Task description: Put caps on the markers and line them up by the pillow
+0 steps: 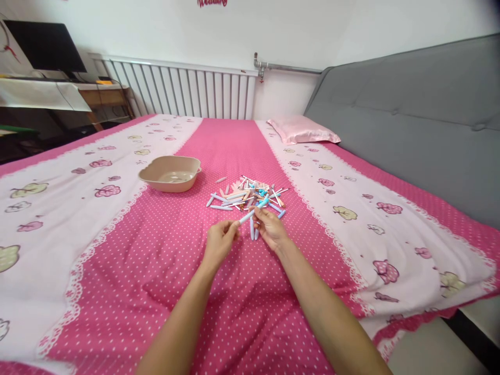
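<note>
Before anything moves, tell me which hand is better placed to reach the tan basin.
Probably the left hand: it is nearer the tan basin, which sits off to the left. The right hand is farther over, by the stick pile. Both hold one pale stick.

On the white wall [156, 31] I read one red sign [212, 2] in script, "Wedding", its top cut off in my view.

"Where is the camera looking from?"
"It's sitting on the wearer's head, facing forward and down over the bed [242, 317]."
"How near is it sitting?"
"Close: the forearms [187, 312] are filling the lower middle, the hands [222, 240] are showing just below centre, and the view is reaching the radiator [182, 88] beyond."
</note>
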`<state>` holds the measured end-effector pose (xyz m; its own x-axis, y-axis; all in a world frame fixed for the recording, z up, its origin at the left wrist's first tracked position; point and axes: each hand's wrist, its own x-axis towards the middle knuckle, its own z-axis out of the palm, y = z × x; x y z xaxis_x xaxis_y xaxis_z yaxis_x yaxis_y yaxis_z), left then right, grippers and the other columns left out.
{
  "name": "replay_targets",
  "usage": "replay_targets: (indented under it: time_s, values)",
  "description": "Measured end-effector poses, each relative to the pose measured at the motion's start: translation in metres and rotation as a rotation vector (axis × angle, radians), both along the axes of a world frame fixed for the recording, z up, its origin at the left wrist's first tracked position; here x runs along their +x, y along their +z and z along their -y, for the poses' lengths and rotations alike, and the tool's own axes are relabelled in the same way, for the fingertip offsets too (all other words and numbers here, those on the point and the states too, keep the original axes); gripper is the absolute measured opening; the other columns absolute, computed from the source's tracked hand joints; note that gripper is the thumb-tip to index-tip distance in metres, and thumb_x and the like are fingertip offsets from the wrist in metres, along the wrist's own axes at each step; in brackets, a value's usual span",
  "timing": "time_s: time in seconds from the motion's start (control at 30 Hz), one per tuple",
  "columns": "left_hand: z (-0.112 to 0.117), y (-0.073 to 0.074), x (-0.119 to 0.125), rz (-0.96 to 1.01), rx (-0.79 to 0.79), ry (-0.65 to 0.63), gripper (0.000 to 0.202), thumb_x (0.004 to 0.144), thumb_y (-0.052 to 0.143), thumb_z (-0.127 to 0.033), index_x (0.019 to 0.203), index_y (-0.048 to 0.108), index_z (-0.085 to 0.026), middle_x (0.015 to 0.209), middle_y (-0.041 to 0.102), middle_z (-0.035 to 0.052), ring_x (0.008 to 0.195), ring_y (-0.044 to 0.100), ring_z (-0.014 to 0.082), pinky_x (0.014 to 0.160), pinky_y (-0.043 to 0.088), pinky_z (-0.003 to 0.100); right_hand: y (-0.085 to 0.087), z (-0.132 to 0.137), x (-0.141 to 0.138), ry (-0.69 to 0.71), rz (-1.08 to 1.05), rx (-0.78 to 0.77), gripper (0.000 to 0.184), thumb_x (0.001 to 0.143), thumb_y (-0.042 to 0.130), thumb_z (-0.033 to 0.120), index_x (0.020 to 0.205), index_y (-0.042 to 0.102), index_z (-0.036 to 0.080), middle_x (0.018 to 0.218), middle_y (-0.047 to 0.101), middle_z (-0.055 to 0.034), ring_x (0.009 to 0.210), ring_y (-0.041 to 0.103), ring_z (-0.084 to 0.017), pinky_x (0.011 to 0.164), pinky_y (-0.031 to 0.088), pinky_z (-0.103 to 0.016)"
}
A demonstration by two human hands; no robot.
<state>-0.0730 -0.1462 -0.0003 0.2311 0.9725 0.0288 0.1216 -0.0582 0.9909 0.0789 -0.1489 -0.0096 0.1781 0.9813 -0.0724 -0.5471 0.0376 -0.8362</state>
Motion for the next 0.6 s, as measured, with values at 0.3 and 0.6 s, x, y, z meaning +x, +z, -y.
replay_targets:
  time_s: [0.3,0.6]
  values:
    - [0.0003,0.0027,-0.0002,0.032,-0.124,0.003,0.046,0.067,0.062,-0.056,0.076,0.063,-0.011,0.06,0.063,0.0043,0.05,0.056,0.012,0.05,0.041,0.022,0.0014,0.0011,0.0,0.003,0.003,0.021,0.035,0.054,0.08,0.04,0.079,0.072,0.018,0.061,0.053,0.0038,0.056,0.043,-0.006,0.046,0.035,-0.016]
    - [0.0013,0.0064,0.0002,0.086,-0.14,0.036,0.034,0.063,0.068,-0.046,0.067,0.061,-0.012,0.05,0.056,-0.001,0.045,0.049,0.0089,0.048,0.037,0.021,0.0016,0.0012,-0.0009,-0.015,-0.025,0.026,0.034,0.055,0.08,0.039,0.079,0.071,0.017,0.06,0.052,0.0044,0.054,0.043,-0.005,0.044,0.035,-0.015]
